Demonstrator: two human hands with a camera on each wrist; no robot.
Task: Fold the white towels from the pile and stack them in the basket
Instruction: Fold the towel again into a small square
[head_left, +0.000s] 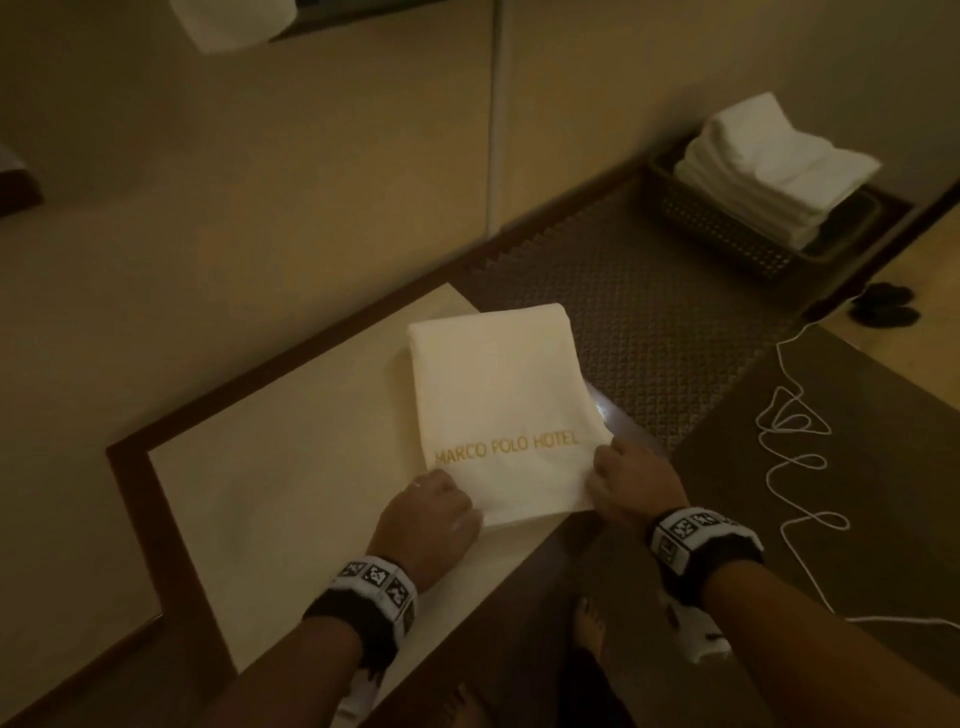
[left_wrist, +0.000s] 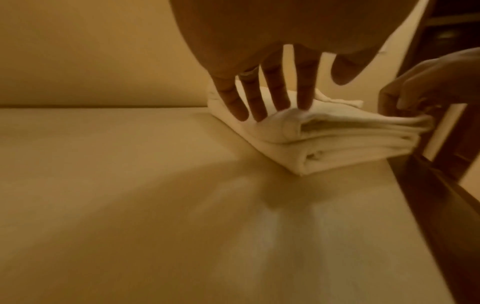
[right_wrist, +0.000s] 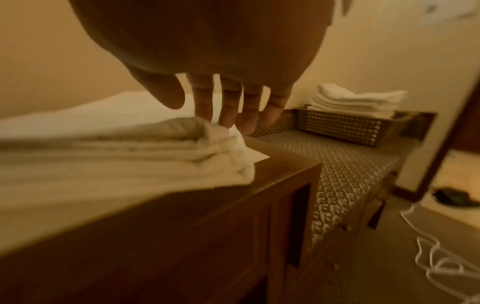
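Observation:
A folded white towel (head_left: 498, 410) with gold hotel lettering lies on the cream cabinet top (head_left: 291, 499); its stacked layers (left_wrist: 337, 144) show in the left wrist view. My left hand (head_left: 436, 509) stands at its near left corner, straight fingers (left_wrist: 275, 96) touching the edge and thumb clear. My right hand (head_left: 628, 483) pinches the lifted top layers at the near right corner (right_wrist: 207, 127). The dark woven basket (head_left: 727, 234) stands far right on the lower bench, holding a stack of folded white towels (head_left: 769, 166).
The cabinet's dark wood rim (head_left: 613, 431) borders the patterned bench (head_left: 649, 312). A white cord (head_left: 795, 457) lies coiled on the carpet at right, with dark slippers (head_left: 883, 306) beyond it. My bare foot (head_left: 592, 629) stands below the cabinet edge.

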